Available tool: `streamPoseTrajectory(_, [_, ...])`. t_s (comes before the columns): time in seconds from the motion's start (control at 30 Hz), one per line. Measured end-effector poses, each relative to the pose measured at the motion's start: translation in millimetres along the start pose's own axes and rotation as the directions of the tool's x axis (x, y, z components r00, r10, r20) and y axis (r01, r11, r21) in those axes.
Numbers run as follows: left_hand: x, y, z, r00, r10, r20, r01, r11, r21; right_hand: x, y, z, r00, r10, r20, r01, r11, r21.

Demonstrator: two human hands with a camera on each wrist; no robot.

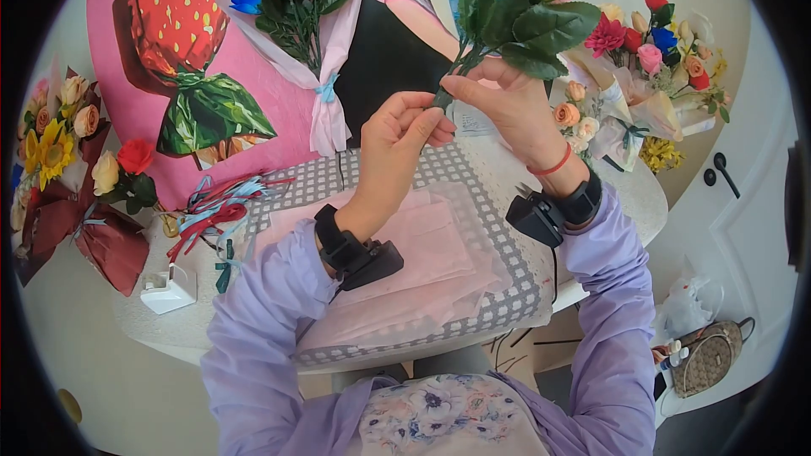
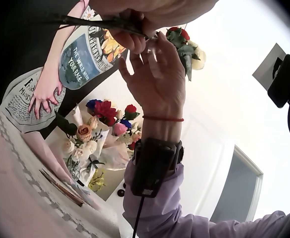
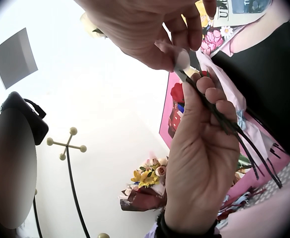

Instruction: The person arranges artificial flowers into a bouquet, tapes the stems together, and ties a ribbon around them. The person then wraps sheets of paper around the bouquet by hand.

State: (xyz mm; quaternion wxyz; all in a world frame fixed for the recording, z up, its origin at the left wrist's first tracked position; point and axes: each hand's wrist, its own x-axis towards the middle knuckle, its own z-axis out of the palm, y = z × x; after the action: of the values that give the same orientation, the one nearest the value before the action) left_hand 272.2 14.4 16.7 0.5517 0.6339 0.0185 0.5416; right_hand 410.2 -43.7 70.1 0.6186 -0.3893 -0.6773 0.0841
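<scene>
A bunch of artificial roses, red and cream with dark green leaves, is held up over the table. My left hand grips its stems; in the right wrist view the fingers and thumb of that left hand curl round the dark stems, whose ends stick out below. Just above it, my right hand has thumb and fingers at the stems under the leaves. A clear shiny strip like tape shows at the right thumb, pinched against the stems. The flower heads are partly cut off in the head view.
Pink wrapping sheets lie stacked on a checked cloth. Ribbons and a white tape dispenser are at the left. A wrapped rose bouquet leans behind the hands, and more bouquets stand at the right.
</scene>
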Motion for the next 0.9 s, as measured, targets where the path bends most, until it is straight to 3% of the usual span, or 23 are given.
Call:
streamPoseTrajectory(0.03, [0, 0, -2, 1.000, -0.001, -0.002, 0.001, 1.000, 0.001, 0, -1, -1, 1.000, 0.001, 0.001, -0.001, 1.000, 0.001])
streamPoseTrajectory(0.1, [0, -1, -9, 0.981, -0.122, 0.149, 0.113, 0.991, 0.067, 0, -4, -5, 0.999, 0.041, -0.022, -0.042, 0.998, -0.045])
streamPoseTrajectory(0.23, [-1, 6, -13, 0.954, -0.203, 0.219, 0.186, 0.978, 0.098, 3, -7, -9, 0.994, 0.098, 0.040, -0.096, 0.994, -0.050])
streamPoseTrajectory(0.3, [0, 9, -14, 0.910, -0.322, 0.261, 0.317, 0.946, 0.060, 4, -2, -11, 0.996, -0.003, 0.092, 0.007, 0.999, -0.036])
streamPoseTrajectory(0.33, [0, 11, -14, 0.910, -0.323, 0.261, 0.318, 0.946, 0.060, 3, -4, -11, 0.996, -0.003, 0.091, 0.006, 0.999, -0.036])
streamPoseTrajectory(0.4, [0, 14, -15, 0.879, -0.379, 0.289, 0.386, 0.922, 0.037, 2, -10, -13, 0.982, 0.150, 0.113, -0.149, 0.989, -0.016])
streamPoseTrajectory(0.63, [-5, 9, -8, 0.924, -0.329, 0.196, 0.317, 0.944, 0.090, 5, -3, -15, 0.973, 0.203, 0.107, -0.203, 0.979, -0.013])
streamPoseTrajectory(0.7, [-4, 7, -9, 0.913, -0.327, 0.244, 0.328, 0.944, 0.039, 6, -2, -17, 0.978, 0.147, 0.146, -0.146, 0.989, -0.016])
streamPoseTrajectory(0.83, [-4, 5, -10, 0.895, -0.340, 0.287, 0.358, 0.934, -0.009, 5, -2, -19, 0.971, 0.171, 0.167, -0.174, 0.985, 0.005])
streamPoseTrajectory(0.9, [-4, 4, -8, 0.896, -0.324, 0.303, 0.359, 0.931, -0.067, 6, 4, -18, 0.981, 0.094, 0.171, -0.103, 0.993, 0.049])
